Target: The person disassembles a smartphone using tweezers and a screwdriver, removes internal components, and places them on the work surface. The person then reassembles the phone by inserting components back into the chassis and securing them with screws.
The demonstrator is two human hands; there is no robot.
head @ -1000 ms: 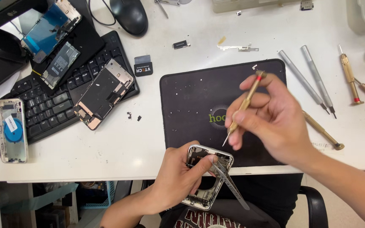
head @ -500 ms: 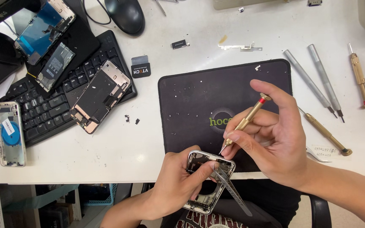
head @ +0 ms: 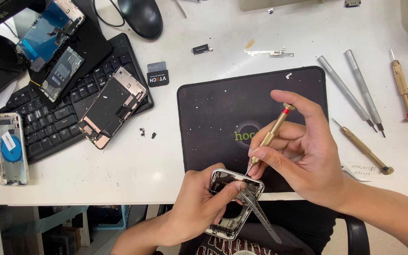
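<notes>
**Head view: screwdriver tip meeting the phone frame at the counter's near edge**

You are steadying the gutted phone frame [head: 234,203] with your left hand [head: 199,208], its grip closing around the frame and pinning the tweezers [head: 256,208] against it. Your right hand [head: 303,151] is pinching the brass screwdriver [head: 272,133], tip touching the frame's top corner, beside the black mat [head: 218,118].

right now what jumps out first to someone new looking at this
The two hands at the desk's near edge: the left hand grips an opened phone frame with tweezers, while the right hand works a gold screwdriver into it. Behind lies a black mat speckled with tiny screws.
</notes>
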